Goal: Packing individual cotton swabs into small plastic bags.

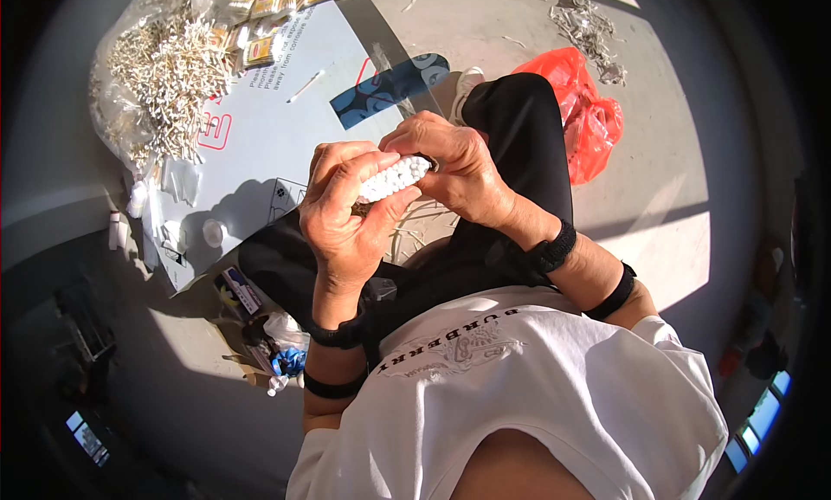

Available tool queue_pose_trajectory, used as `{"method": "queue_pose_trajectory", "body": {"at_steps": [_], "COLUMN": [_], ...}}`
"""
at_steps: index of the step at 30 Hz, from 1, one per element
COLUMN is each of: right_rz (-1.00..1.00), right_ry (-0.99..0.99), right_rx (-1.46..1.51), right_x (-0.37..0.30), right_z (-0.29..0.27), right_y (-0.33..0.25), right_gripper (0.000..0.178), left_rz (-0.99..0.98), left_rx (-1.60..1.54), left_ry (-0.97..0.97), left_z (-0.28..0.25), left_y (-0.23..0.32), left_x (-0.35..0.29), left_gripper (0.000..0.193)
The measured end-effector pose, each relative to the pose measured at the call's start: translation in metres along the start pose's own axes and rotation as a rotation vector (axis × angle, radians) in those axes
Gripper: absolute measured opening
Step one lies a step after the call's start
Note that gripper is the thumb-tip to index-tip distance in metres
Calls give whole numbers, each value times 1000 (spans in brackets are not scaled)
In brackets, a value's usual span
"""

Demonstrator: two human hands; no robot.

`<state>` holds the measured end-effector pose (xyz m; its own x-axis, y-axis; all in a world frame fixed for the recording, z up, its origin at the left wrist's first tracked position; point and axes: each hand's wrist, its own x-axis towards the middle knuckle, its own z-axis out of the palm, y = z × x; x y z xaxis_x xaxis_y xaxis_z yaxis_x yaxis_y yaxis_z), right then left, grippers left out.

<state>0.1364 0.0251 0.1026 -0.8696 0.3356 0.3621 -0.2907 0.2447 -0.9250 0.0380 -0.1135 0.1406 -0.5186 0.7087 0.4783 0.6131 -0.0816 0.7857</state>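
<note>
Over my lap, a tight bundle of cotton swabs [394, 180] shows its white tips packed side by side. My left hand [339, 207] is closed round it, fingers along the far side and thumb along the near side. At the bundle's right end, my right hand [463, 167] grips it between thumb and bent fingers. A dark bit shows beside that thumb, too small to make out. The lower part of the bundle is mostly hidden by my hands.
A large clear bag of loose cotton swabs [164, 84] stands on a grey printed board [299, 110], beside several yellow packets [264, 45]. One single swab [305, 86] lies on the board. A red plastic bag [597, 128] is beyond my right knee; an open box [260, 348] sits at the left.
</note>
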Motion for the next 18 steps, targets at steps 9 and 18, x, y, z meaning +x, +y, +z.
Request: {"method": "queue_pose_trajectory", "body": {"at_steps": [9,18], "right_rz": [-55,-146], "right_ry": [13,7], "right_rx": [6,-25], "right_x": [-5,-17], "right_z": [6,10], "right_y": [-10,-29], "right_gripper": [34,36], "left_rz": [38,186], "left_rx": [21,67], "left_ry": [46,97], "left_z": [-1,-4], "left_y": [14,30], "left_x": [-6,-16], "left_gripper": [35,32]}}
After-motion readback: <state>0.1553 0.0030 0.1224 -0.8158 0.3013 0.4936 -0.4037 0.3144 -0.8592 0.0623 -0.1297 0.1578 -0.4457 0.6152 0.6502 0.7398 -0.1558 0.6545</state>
